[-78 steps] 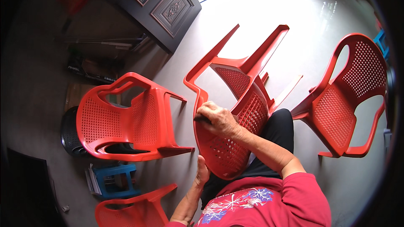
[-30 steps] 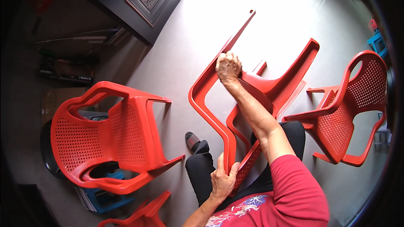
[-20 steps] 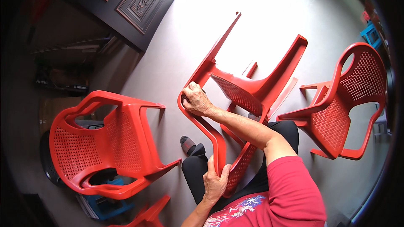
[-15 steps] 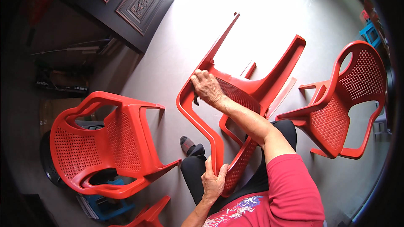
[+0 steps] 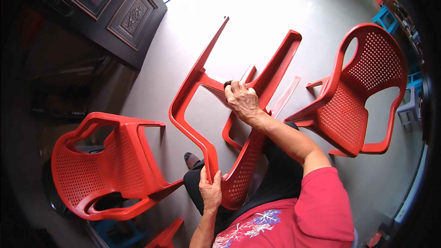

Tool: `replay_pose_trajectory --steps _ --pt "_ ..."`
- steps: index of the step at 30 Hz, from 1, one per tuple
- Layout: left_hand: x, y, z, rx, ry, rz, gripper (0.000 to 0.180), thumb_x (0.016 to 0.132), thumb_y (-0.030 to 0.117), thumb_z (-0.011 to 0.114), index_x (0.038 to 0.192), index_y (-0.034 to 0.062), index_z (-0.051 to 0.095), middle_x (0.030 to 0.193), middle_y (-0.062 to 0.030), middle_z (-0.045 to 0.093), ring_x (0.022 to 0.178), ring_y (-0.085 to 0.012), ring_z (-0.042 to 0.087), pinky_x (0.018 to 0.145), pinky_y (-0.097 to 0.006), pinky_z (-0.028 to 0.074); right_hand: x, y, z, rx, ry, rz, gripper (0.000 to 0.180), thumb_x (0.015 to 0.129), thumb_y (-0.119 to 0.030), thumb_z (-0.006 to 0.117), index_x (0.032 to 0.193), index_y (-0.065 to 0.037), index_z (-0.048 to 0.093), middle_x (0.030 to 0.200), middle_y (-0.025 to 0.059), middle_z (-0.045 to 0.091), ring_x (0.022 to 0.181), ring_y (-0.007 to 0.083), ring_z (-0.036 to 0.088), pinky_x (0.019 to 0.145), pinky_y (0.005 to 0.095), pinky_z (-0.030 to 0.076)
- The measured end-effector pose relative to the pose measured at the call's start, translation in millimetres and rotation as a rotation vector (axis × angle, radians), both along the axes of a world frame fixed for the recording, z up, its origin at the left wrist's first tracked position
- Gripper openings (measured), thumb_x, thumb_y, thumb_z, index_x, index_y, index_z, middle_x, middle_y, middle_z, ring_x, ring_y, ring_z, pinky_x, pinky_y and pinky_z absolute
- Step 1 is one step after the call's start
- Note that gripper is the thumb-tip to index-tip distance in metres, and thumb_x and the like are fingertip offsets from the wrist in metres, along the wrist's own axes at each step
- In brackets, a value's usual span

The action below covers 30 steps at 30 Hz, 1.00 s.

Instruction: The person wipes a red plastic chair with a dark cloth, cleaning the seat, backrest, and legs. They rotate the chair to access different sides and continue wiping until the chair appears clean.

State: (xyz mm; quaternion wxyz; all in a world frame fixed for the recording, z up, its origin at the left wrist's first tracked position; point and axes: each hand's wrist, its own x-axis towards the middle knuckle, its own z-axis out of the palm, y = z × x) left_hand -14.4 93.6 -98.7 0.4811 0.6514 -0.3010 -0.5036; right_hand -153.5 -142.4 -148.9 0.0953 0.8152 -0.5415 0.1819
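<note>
A red plastic armchair [image 5: 190,136] lies tipped on its side across my lap, its legs pointing away from me and its perforated back close to my body. My left hand [image 5: 211,192] is wrapped round the near end of its armrest, thumb on top. My right hand [image 5: 243,102] is closed over the seat's edge, between the two upper legs. A small dark thing [image 5: 227,84] peeks out beside its fingers; most of it is hidden, so its kind does not show.
Another red armchair [image 5: 115,165] stands at the left, and a third [image 5: 363,92] at the right. Part of a red chair [image 5: 167,235] shows at the lower edge. A dark carved door [image 5: 133,16] is at the far left. Blue stools [image 5: 386,18] sit at the far right.
My right hand has moved right, from the chair's left leg corner along the seat's edge. My left hand keeps its grip on the armrest. The whole view has shifted a little.
</note>
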Motion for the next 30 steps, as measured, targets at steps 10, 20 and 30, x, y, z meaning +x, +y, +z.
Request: replay_pose_trajectory --steps 10,20,30 --pt "-5.3 2.1 -3.9 -0.02 -0.153 -0.06 0.027 0.085 0.0 0.064 0.11 -0.0018 0.054 0.088 -0.0037 0.06 0.074 -0.0113 0.061 0.072 -0.028 0.057 -105.2 4.0 -26.8 -0.14 -0.042 -0.167 0.011 0.074 -0.012 0.055 0.083 -0.008 0.057 0.086 0.0048 0.052 0.081 0.0219 0.053 0.053 0.0342 0.045" --pt "-5.4 -5.4 5.6 0.005 -0.083 -0.032 0.033 0.084 -0.002 0.063 0.115 -0.0005 0.052 0.088 -0.0036 0.06 0.073 -0.0131 0.063 0.074 -0.03 0.058 -196.9 -139.6 -18.6 -0.049 -0.023 -0.729 0.02 0.081 -0.011 0.053 0.101 -0.012 0.055 0.103 0.0039 0.052 0.101 0.0235 0.048 0.081 0.044 0.042" --pt "-4.9 -14.5 3.7 0.001 -0.049 -0.012 0.033 0.088 0.001 0.059 0.119 -0.0021 0.049 0.1 -0.0055 0.058 0.079 -0.0146 0.062 0.073 -0.03 0.058 -135.6 -87.4 -50.3 -0.084 -0.242 -0.442 0.045 0.072 -0.017 0.056 0.115 -0.005 0.05 0.133 0.01 0.04 0.123 0.0306 0.032 0.09 0.0541 0.035"
